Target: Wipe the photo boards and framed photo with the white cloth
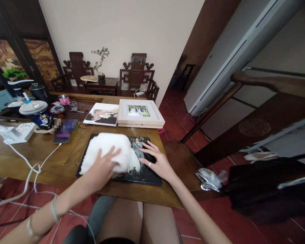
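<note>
White charger block [24, 131] with trailing white cables noted at the worktop's [22, 154] far left edge. Lidded cup [37, 113] with straw seen just behind it; a blurred flat item [64, 131] lies to its right. Left hand [101, 168] is pressed flat, fingers spread, on a white cloth [108, 152], not clamped around it. Cloth is laid over the left half of a dark photo panel [142, 171], which lies flat near the worktop's front edge. Right hand [158, 162] is laid open on the panel's right part, fingers apart, ring visible, nothing gripped. Behind the panel, towards the worktop's back edge, an unframed print [103, 115] is seen, touching or just beside a white framed photo [140, 114] at its right. Off the worktop's right edge, a crumpled clear wrapper [210, 178] rests on a dark wooden seat [185, 162].
</note>
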### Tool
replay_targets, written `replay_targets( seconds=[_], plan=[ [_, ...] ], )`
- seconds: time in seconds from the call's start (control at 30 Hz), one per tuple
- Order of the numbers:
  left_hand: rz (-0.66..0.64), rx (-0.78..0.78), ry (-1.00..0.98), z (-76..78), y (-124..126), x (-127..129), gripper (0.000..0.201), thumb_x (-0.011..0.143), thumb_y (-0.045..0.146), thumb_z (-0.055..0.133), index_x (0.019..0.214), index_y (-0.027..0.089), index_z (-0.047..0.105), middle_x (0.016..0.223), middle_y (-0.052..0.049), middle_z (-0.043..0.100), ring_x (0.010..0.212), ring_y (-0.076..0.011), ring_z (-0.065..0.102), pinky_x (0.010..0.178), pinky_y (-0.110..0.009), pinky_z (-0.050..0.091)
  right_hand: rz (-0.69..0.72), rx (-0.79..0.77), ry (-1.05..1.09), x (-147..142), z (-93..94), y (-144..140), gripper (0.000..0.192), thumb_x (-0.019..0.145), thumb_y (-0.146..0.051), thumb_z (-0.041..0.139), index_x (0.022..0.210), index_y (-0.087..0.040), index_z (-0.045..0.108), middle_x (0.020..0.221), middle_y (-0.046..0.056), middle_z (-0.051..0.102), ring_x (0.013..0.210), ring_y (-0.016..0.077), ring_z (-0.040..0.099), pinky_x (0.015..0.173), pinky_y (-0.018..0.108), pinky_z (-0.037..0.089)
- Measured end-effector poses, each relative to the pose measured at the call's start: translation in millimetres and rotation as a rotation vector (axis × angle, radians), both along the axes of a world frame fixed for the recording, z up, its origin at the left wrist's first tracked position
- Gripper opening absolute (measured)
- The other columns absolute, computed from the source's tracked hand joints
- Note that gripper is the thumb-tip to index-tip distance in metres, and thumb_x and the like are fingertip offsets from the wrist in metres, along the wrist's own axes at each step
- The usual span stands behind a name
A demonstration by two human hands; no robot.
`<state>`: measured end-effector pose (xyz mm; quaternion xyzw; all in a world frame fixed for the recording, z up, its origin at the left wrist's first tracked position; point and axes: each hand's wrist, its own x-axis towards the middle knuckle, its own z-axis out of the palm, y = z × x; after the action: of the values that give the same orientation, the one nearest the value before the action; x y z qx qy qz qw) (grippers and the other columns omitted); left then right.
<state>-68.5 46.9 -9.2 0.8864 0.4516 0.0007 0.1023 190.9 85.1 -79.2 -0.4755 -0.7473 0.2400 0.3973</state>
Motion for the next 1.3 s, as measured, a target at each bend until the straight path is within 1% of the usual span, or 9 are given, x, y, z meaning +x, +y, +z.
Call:
replay_targets(
  seconds=[0.1, 0.17, 0.4, 0.5, 0.67, 0.8, 0.9, 1.17, 1.3],
  plan=[
    [0.077, 0.04, 0.037, 3.0, 36, 8, 0.037, 0.088, 0.005, 0.042, 0.117, 0.018, 0.061, 0.154, -0.009, 0.027, 0.144, -0.0325, 0.017, 0.107, -0.068, 0.022, 0.004, -0.005, 0.002, 0, 1.0, -1, 0.036, 0.078, -0.041, 0.07, 0.111, -0.027, 0.069, 0.135, 0.009, 0.056, 0.137, 0.0297, 0.035, 0.109, 0.058, 0.031],
    [0.081, 0.072, 0.061, 1.8, 36, 16, 0.037, 0.087, 0.005, 0.044, 0.119, 0.017, 0.06, 0.154, -0.012, 0.028, 0.143, -0.0343, 0.019, 0.105, -0.069, 0.024, 0.007, -0.006, 0.005, 0, 0.9, 0, 0.036, 0.078, -0.042, 0.069, 0.111, -0.027, 0.069, 0.135, 0.009, 0.056, 0.138, 0.0297, 0.034, 0.109, 0.058, 0.031],
    [-0.126, 0.041, 0.123, -18.7, -53, 35, 0.024, 0.088, 0.014, 0.052, 0.098, 0.019, 0.074, 0.152, -0.013, 0.029, 0.139, -0.0401, 0.026, 0.105, -0.07, 0.022, 0.005, 0.016, -0.015, 0, -1.7, 1, 0.032, 0.088, -0.042, 0.055, 0.115, -0.027, 0.067, 0.136, 0.008, 0.056, 0.137, 0.0275, 0.035, 0.11, 0.055, 0.031],
    [-0.175, -0.009, 0.116, -11.8, -62, 33, 0.024, 0.088, 0.015, 0.052, 0.101, 0.02, 0.072, 0.153, -0.011, 0.028, 0.14, -0.0386, 0.026, 0.105, -0.068, 0.027, 0.003, 0.039, -0.027, 0, -3.3, 1, 0.037, 0.091, -0.041, 0.05, 0.124, -0.026, 0.061, 0.136, 0.009, 0.055, 0.136, 0.0262, 0.037, 0.111, 0.053, 0.031],
    [-0.092, 0.045, 0.095, 3.6, -5, 35, 0.035, 0.085, 0.006, 0.047, 0.112, 0.017, 0.065, 0.154, -0.012, 0.028, 0.142, -0.034, 0.022, 0.105, -0.067, 0.026, 0.0, 0.05, -0.065, 0, -4.9, 2, 0.038, 0.092, -0.039, 0.047, 0.126, -0.026, 0.057, 0.138, 0.01, 0.051, 0.134, 0.026, 0.04, 0.111, 0.05, 0.032],
    [0.017, 0.112, 0.022, -2.9, 52, 40, 0.037, 0.087, 0.007, 0.044, 0.119, 0.017, 0.06, 0.153, -0.012, 0.03, 0.143, -0.0337, 0.02, 0.106, -0.068, 0.022, -0.007, 0.05, -0.073, 0, -4.9, 2, 0.042, 0.091, -0.038, 0.048, 0.131, -0.025, 0.053, 0.136, 0.011, 0.053, 0.131, 0.0261, 0.044, 0.11, 0.049, 0.033],
    [0.038, 0.144, 0.012, -6.9, 61, 45, 0.038, 0.088, 0.007, 0.044, 0.12, 0.018, 0.06, 0.152, -0.012, 0.031, 0.143, -0.0337, 0.02, 0.106, -0.069, 0.02, -0.006, 0.052, -0.07, 0, -4.6, 2, 0.041, 0.091, -0.038, 0.048, 0.13, -0.026, 0.054, 0.135, 0.01, 0.053, 0.13, 0.0264, 0.045, 0.11, 0.049, 0.034],
    [-0.181, 0.128, 0.169, -9.5, -42, 54, 0.026, 0.089, 0.016, 0.051, 0.105, 0.019, 0.071, 0.152, -0.014, 0.03, 0.139, -0.0399, 0.027, 0.103, -0.068, 0.03, 0.022, 0.05, -0.08, 1, -3.5, 1, 0.042, 0.091, -0.033, 0.044, 0.132, -0.024, 0.052, 0.138, 0.012, 0.049, 0.13, 0.0268, 0.043, 0.109, 0.048, 0.034],
    [-0.237, 0.121, 0.125, -11.3, -59, 49, 0.027, 0.087, 0.02, 0.055, 0.11, 0.022, 0.07, 0.154, -0.01, 0.028, 0.139, -0.0383, 0.027, 0.107, -0.064, 0.027, 0.041, 0.068, -0.062, 2, -4.8, 1, 0.043, 0.091, -0.032, 0.043, 0.132, -0.025, 0.052, 0.139, 0.011, 0.049, 0.131, 0.0268, 0.042, 0.11, 0.049, 0.033]
  ],
)
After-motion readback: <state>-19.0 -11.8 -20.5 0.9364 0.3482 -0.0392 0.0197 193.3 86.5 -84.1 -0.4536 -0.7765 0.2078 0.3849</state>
